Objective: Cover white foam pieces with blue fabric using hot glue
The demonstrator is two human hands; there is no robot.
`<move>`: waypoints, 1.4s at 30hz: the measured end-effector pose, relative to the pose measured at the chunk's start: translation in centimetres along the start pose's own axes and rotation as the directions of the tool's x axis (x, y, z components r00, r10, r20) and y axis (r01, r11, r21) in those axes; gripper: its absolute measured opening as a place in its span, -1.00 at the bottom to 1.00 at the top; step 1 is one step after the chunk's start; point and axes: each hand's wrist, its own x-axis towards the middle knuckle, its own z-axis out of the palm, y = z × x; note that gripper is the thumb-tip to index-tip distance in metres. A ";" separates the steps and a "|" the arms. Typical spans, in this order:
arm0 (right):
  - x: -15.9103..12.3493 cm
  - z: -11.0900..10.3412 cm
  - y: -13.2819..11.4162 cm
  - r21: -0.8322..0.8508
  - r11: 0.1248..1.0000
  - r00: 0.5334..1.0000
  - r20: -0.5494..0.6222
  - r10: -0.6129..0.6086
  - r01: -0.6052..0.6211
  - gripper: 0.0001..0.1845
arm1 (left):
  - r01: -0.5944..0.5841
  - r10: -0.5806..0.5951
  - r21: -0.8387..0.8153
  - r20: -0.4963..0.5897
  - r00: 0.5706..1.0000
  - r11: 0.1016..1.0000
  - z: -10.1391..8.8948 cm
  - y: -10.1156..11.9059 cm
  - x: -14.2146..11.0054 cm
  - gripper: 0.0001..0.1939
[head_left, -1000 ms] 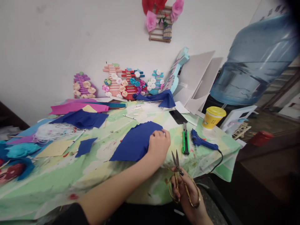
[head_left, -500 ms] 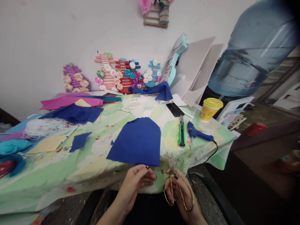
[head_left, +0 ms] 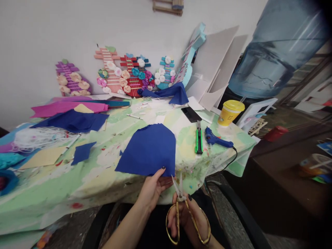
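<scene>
A large piece of blue paper (head_left: 149,150) lies flat near the front edge of the table (head_left: 77,186). My left hand (head_left: 154,186) pinches its near edge between thumb and fingers. Just to the right, my right hand (head_left: 188,216) grips gold-handled scissors (head_left: 183,211), blades slightly parted and pointing up toward the paper's near corner. The blade tips sit close to the paper but I cannot tell if they touch it.
A green utility knife (head_left: 198,138), a blue glue gun (head_left: 216,140) with a black cord, a phone (head_left: 191,114) and a yellow cup (head_left: 229,112) lie at the right. Paper scraps cover the left side. Flower crafts (head_left: 129,74) lean against the wall. A water bottle (head_left: 280,52) stands at the right.
My left hand drew back from the far side of the blue paper to its near edge and took hold of it. The scissors came up beside it, blades parted.
</scene>
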 end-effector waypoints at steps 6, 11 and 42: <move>0.1 0.3 0.3 0.043 0.999 0.999 -0.034 -0.027 0.028 -0.44 | -0.015 0.016 -0.014 0.069 0.997 1.000 0.4 -0.8 0.0 -0.75; 0.0 0.4 0.7 0.058 0.998 0.999 -0.029 -0.033 0.035 -0.45 | -0.009 0.010 -0.009 0.122 0.992 1.000 0.7 -0.9 0.0 -0.71; 1.4 0.8 1.1 0.181 0.971 0.985 -0.099 -0.138 0.154 -0.57 | -0.154 0.146 -0.053 -0.122 0.982 0.987 0.7 -1.1 0.1 -0.81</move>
